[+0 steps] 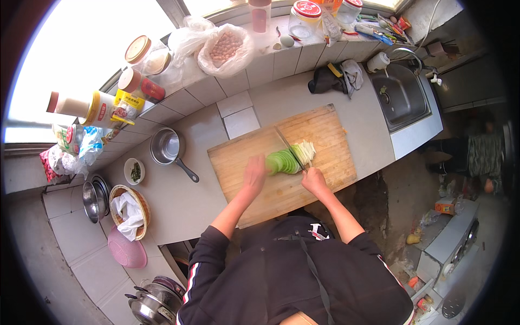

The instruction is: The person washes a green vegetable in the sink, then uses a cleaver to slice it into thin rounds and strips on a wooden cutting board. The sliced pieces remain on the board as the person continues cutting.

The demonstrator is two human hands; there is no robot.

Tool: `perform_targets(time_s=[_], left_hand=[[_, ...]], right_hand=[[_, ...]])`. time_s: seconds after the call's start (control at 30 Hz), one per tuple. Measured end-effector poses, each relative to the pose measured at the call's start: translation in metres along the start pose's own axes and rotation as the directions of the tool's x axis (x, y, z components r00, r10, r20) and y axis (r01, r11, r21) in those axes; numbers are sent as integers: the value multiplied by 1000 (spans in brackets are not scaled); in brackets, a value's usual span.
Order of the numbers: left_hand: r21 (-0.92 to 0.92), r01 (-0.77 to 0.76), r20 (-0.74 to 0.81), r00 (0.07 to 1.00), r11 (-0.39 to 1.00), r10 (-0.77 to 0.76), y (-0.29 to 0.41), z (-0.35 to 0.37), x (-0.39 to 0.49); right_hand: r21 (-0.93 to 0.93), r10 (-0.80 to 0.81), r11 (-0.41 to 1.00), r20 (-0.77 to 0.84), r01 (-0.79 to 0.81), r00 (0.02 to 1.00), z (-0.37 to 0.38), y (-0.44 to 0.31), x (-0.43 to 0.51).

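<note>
My right hand (313, 180) is shut on the handle of a kitchen knife (289, 147). Its blade slants up and to the left across the wooden cutting board (284, 199). Overlapping green vegetable slices (283, 162) fan out along the blade's left side. Pale, green-tipped vegetable strips (304, 152) are heaped at its right. My left hand (255, 172) is blurred at the left end of the slices. Whether its fingers press on them is not clear.
A saucepan (166, 148) and a bowl of chopped greens (134, 171) stand left of the board. Cloths (339, 77) lie behind it, near the steel sink (406, 99). Farther left are a wicker basket (147, 211) and a pink colander (126, 248). Jars (304, 20) line the windowsill.
</note>
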State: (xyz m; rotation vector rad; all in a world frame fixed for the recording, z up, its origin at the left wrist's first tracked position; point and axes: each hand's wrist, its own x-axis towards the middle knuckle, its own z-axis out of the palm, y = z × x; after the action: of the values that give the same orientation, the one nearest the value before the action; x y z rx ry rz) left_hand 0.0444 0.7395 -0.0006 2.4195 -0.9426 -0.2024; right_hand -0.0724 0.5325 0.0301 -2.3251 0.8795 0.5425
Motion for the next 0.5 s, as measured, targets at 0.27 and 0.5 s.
perform_targets(time_s=[0.27,0.5], left_hand=[[17,-205,73,976,979,203,-2,3,2],[-14,-438,-31,899,899,437,-6,2,7]], right_hand=[[23,-17,1000,-34,18,999,1,1,-2],[58,-25,998,-46,27,999,4,4,-2]])
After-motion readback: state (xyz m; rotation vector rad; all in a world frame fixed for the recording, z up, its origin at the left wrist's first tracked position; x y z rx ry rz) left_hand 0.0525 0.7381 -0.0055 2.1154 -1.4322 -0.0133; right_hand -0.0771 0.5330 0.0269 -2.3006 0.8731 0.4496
